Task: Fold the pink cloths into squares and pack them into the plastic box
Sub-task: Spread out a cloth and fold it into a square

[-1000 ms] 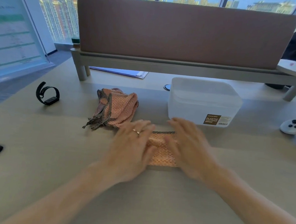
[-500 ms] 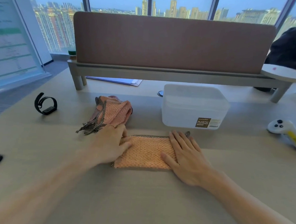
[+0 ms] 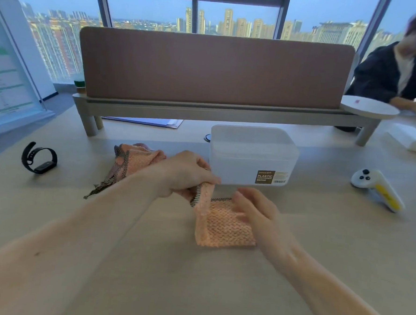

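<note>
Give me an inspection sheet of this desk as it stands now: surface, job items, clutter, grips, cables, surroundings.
Surface: pale wood-grain table.
Job's things: part-folded pink cloth lies in front of the plastic box; crumpled cloth pile sits left of the box.
Clutter: black wristband far left; white-and-yellow controller right; blue papers under the divider shelf.
Grips: left hand pinches the part-folded cloth's left edge and lifts it; right hand rests on its right part, fingers straight.
Cables: nothing seen.
Surroundings: brown desk divider, city windows behind, another person seated far right.
</note>
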Motion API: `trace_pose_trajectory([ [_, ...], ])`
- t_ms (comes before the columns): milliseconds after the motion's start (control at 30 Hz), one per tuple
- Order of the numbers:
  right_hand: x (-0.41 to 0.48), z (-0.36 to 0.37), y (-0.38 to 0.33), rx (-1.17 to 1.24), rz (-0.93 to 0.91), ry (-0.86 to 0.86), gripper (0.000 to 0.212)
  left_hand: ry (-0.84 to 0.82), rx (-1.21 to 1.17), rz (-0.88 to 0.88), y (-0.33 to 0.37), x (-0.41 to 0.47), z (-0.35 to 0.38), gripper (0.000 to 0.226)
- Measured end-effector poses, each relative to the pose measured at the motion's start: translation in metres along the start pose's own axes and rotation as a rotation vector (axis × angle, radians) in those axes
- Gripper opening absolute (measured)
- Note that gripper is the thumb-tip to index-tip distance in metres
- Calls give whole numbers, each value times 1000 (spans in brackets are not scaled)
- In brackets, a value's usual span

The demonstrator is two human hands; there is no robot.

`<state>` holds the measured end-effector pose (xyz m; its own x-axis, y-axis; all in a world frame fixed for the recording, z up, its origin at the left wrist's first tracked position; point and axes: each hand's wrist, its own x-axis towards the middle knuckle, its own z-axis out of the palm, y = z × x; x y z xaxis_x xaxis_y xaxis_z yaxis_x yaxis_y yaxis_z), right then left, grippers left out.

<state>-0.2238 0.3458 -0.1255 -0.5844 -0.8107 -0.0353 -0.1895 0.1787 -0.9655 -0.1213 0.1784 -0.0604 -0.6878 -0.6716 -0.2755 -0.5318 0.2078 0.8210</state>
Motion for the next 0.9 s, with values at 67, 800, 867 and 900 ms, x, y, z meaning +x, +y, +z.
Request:
trace_pose_trajectory([
  [67,-6,-9,-9,205,158,-74,51,-55,58,-2,7,8,20,27],
  [800,5,-32,21,-202,163,-26,25,1,614,454,-17,40,46,20],
  [867,4,-32,20,-210,124,-5,27,26,554,476,-22,41,46,19],
  [900,4,-33,19,-221,111,2,31,44,520,483,-25,42,46,18],
])
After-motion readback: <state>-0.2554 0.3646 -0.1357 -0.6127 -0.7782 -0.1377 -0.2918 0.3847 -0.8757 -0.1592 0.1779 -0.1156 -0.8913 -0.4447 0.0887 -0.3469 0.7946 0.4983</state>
